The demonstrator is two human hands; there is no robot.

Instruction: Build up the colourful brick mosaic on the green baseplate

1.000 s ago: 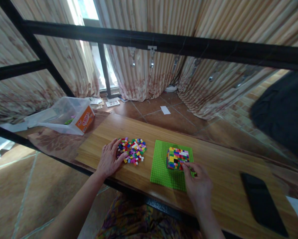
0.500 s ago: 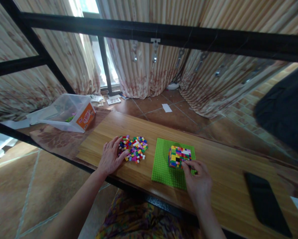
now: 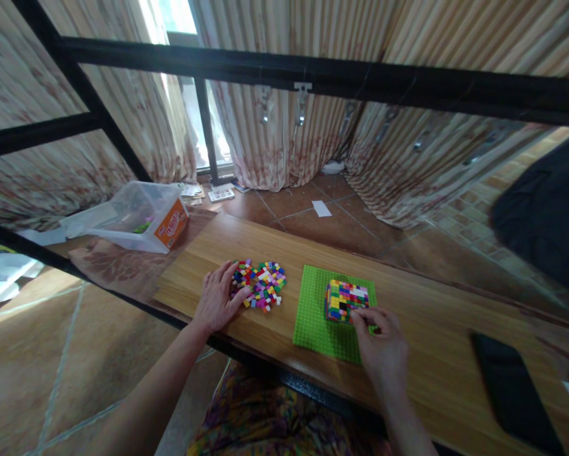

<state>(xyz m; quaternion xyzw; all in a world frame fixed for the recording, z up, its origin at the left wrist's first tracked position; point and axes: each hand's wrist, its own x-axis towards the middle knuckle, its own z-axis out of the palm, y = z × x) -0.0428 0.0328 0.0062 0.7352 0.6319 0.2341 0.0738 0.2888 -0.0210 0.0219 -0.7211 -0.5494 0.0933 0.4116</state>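
Observation:
A block of many-coloured toy bricks [image 3: 343,296] stands on a green studded baseplate [image 3: 310,316]. At its near right corner is my right hand [image 3: 383,339], with thumb and forefinger pinched together against the bricks. Whatever lies between those fingertips is too small and covered to make out. My left hand [image 3: 221,297] rests with fingers apart at the left edge of a pile of loose small bricks [image 3: 268,282], its thumb and fingertips touching the pile.
Both hands work on a wooden table [image 3: 431,342]. A black phone-like slab [image 3: 514,389] lies at the right. Beyond the left end sits a clear plastic box [image 3: 146,212] with an orange label. A black metal bar [image 3: 275,66] crosses above, before curtains [image 3: 284,145].
The whole view has shifted slightly, moving everything a little to the right. My hands keep nearly the same places at the brick block and the pile.

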